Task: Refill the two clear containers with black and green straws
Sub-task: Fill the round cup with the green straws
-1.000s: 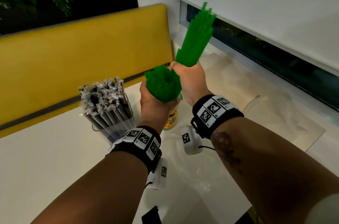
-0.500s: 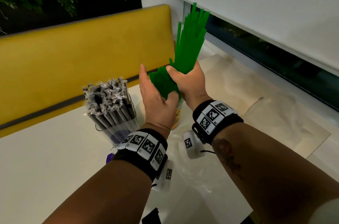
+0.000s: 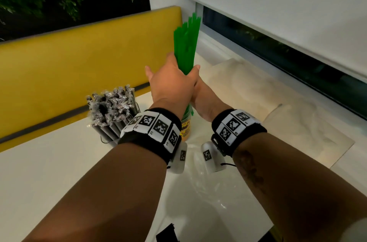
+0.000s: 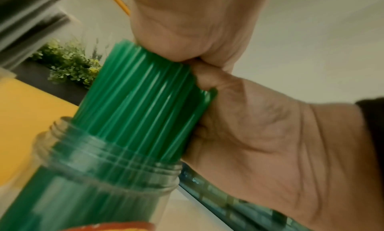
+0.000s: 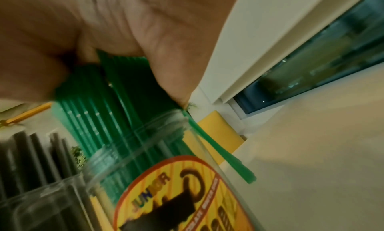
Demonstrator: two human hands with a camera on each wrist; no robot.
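Left hand (image 3: pixel 172 85) and right hand (image 3: pixel 200 95) both wrapped round the bundle of green straws (image 3: pixel 186 47), fingers curled tight. Straw bottoms sit inside the clear jar (image 4: pixel 116 182) on the white surface (image 3: pixel 39 172); one straw (image 5: pixel 218 149) hangs outside its rim. Just left of the jar, a container of black straws (image 3: pixel 111 110).

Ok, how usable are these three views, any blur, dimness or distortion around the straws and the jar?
Head view: sharp, evenly lit, wide-angle bend at the edges; green straws crisp. Left wrist view: dim, jar rim smeared, left hand fairly clear. Right wrist view: the blurriest, right hand soft, jar label just readable, black straws streaked.
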